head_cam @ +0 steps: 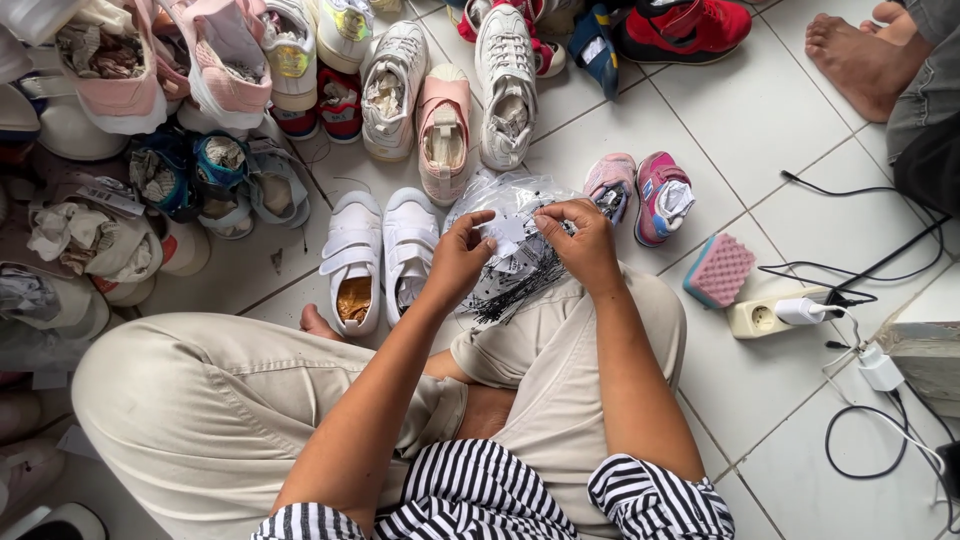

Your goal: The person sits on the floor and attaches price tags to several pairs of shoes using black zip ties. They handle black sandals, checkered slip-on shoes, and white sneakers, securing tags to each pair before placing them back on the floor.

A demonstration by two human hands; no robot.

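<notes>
While the person sits cross-legged on the white tiled floor [760, 400], the left hand [462, 252] and the right hand [585, 243] meet over the knees, each grip pinched closed on a small white tag [507, 230] held above a clear plastic bag of black-stringed tags [512, 262]. Just beyond the hands stand white strap sneakers [380, 255] and small pink toddler shoes [640, 192], with a pink sponge [719, 270] and a power strip [770, 315] to the right. Farther off lie rows of paper-stuffed shoes [440, 95] and another person's bare foot [855, 55].
</notes>
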